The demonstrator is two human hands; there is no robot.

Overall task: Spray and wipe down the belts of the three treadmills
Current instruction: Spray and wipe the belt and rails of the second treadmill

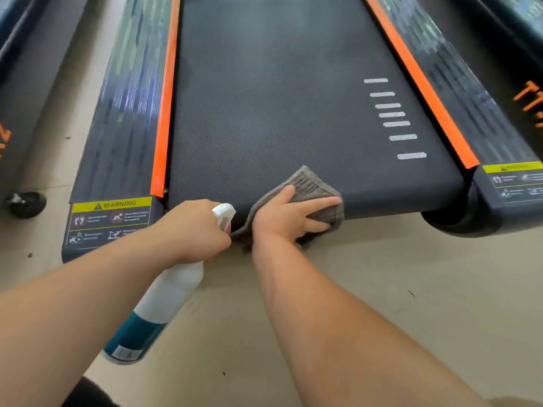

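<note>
A black treadmill belt [273, 107] with orange side strips fills the middle of the view. At its near end my right hand [289, 214] presses a grey cloth [311, 186] flat onto the belt, fingers spread over it. Part of the cloth hangs over the belt's rear edge. Just left of it my left hand [197, 230] grips the neck of a white and teal spray bottle [158, 304], whose body hangs down over the floor and whose nozzle points toward the belt.
Black side rails [129, 107] flank the belt, with yellow warning labels [113, 205] at the near ends. Parts of two more treadmills show at the far left [20, 83] and far right [517, 39]. Beige floor [382, 289] lies in front.
</note>
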